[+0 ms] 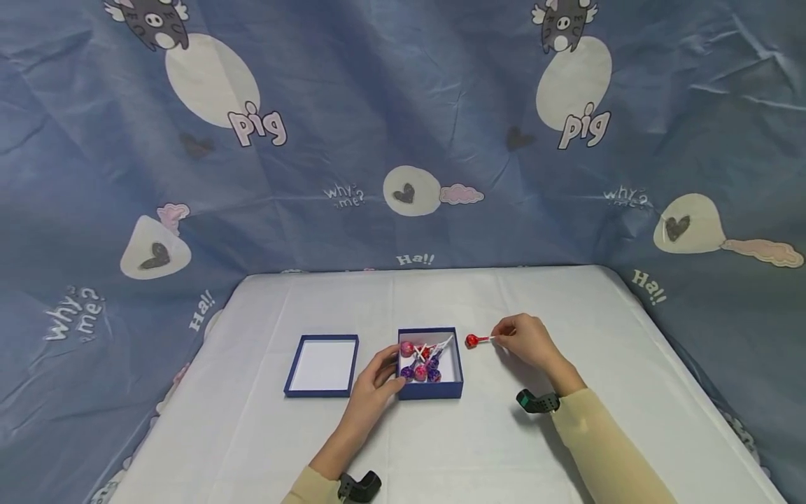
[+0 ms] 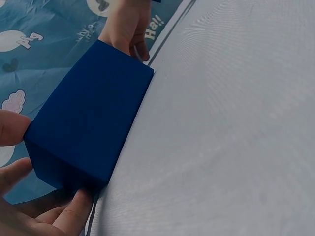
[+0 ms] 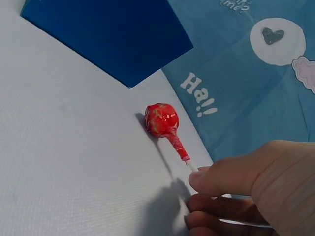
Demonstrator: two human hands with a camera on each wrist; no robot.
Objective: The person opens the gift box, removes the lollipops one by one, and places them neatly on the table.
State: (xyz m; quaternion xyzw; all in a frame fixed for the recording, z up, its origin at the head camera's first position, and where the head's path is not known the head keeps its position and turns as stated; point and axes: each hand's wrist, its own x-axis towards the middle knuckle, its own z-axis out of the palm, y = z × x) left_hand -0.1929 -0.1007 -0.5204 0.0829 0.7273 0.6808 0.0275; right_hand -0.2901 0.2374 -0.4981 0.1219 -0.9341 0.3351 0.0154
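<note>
A blue box (image 1: 431, 390) with a white inside holds several wrapped lollipops (image 1: 420, 372), pink, red and purple. At its left side is my left hand (image 1: 373, 387), gripping the near left corner; in the left wrist view its fingers (image 2: 74, 211) touch the box (image 2: 93, 113). To the right of the box, my right hand (image 1: 527, 341) pinches the white stick of a red lollipop (image 1: 472, 341). The right wrist view shows the red-wrapped ball (image 3: 161, 120) pointing away from the hand (image 3: 246, 189), its shadow beside it on the white cloth.
A blue-rimmed lid (image 1: 322, 395) with a white inside lies left of the box. White cloth (image 1: 252, 434) covers the table. A blue printed curtain (image 1: 352, 126) hangs behind and along the sides.
</note>
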